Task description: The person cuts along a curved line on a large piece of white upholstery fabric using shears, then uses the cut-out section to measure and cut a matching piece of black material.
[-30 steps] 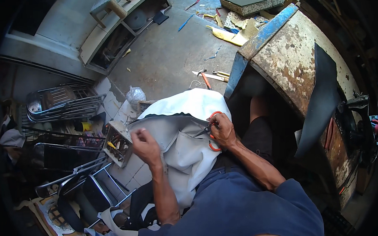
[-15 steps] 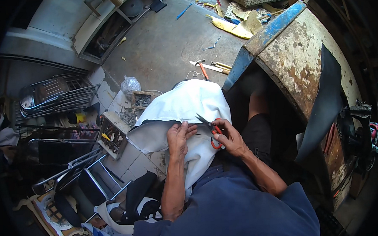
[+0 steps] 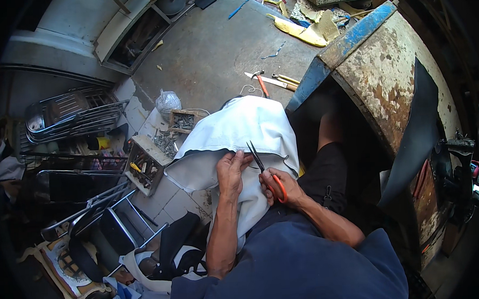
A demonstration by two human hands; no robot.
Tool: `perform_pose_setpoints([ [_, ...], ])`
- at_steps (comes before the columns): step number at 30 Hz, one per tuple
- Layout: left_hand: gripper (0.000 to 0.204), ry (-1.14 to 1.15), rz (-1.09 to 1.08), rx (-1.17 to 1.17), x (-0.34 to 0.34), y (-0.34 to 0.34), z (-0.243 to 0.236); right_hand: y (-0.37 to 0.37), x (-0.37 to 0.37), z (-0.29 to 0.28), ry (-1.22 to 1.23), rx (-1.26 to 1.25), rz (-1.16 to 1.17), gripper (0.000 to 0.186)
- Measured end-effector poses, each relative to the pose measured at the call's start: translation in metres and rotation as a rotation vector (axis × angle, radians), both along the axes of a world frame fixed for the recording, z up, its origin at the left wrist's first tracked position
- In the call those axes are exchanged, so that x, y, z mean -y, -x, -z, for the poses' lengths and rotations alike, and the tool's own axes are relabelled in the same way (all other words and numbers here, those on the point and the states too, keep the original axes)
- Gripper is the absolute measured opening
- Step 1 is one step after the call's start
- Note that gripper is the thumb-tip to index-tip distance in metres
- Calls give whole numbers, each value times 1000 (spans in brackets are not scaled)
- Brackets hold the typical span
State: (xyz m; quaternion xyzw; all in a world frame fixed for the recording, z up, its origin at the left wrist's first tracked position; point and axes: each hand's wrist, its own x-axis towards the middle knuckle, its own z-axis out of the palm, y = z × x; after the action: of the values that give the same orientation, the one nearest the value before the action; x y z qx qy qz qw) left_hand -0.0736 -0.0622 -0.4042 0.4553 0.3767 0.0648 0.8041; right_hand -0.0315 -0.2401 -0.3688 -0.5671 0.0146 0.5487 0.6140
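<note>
White leather-like material (image 3: 238, 125) lies draped over my lap, its dark-lined edge folded back to show a greyish underside. My left hand (image 3: 231, 174) is closed at that edge, the thumb and fingers pinching the material. In my right hand (image 3: 280, 186) I hold scissors (image 3: 257, 158) with orange handles and dark blades. Their blades point up and away from me, slightly parted, just right of my left fingertips. Some of the right fingers are hidden behind the handles.
Left of my lap stand a wooden tool box (image 3: 147, 161), a small tray of metal pieces (image 3: 184, 121) and folded metal chairs (image 3: 75, 115). A hammer (image 3: 261, 84) and knife lie ahead on the floor. At right is a worn blue-edged wooden bench (image 3: 387, 82).
My right hand has shifted down and turned the scissors so the blades point more upright. My left fingers have curled in at the material's edge. The view has shifted slightly.
</note>
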Motion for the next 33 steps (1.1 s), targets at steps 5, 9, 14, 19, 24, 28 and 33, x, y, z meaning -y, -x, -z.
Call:
perform_pose_setpoints([
  [5, 19, 26, 15, 6, -3, 1, 5, -3, -3, -12, -36, -141, -5, 57],
  [9, 19, 45, 16, 15, -1, -1, 2, -2, -5, -11, -49, -181, -2, 60],
  [14, 18, 54, 11, 16, -2, 0, 2, 0, -5, -5, -87, -238, 25, 61],
  [19, 19, 62, -8, 10, -2, 1, 1, 0, -4, -7, -124, -253, 21, 61],
  [24, 19, 58, 2, 25, -2, 1, 2, -2, -5, -4, -150, -310, 42, 60],
  [28, 19, 55, 5, 32, -3, 2, 7, 0, -7, -5, -168, -316, 66, 59],
  [33, 19, 9, 11, 39, -1, -1, 7, 4, -12, -4, -120, -138, 44, 60],
])
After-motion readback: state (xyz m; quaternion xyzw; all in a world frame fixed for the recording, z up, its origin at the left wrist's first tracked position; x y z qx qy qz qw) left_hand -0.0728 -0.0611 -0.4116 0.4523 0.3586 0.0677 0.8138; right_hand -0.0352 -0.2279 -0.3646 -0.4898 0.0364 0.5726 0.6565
